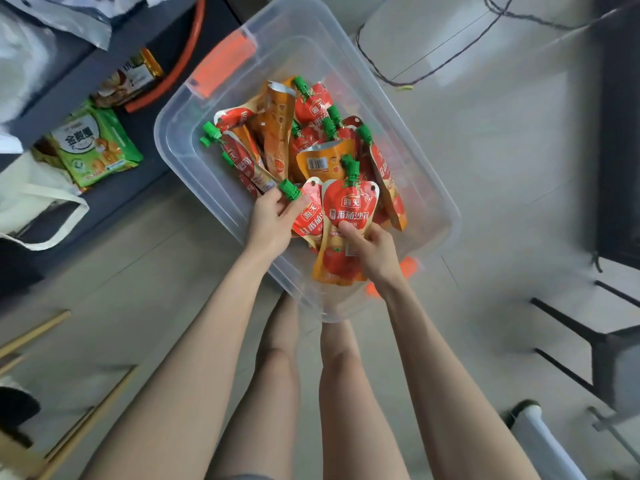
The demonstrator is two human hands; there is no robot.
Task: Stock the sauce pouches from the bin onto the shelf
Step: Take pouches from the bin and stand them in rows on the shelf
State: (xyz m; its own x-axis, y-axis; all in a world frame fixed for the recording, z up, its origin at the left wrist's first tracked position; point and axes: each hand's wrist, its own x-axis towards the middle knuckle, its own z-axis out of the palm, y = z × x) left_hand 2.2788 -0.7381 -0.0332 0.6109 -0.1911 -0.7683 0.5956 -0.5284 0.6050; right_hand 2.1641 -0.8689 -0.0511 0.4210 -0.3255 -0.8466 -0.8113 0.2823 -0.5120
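A clear plastic bin (429, 188) with orange latches sits on the floor and holds several red-and-orange tomato sauce pouches (273, 133) with green caps. My left hand (272, 220) grips a pouch (308, 220) near its green cap at the bin's near edge. My right hand (372, 251) holds another upright pouch (349, 209) by its lower part, thumb on its front. The dark shelf (145, 140) stands to the left of the bin.
Green snack packets (95, 147) lie on the shelf's lower level, with a white tote bag (38, 209) beside them. A black cable (450, 60) runs over the floor behind the bin. Dark furniture legs (571, 327) stand at the right. My legs are below the bin.
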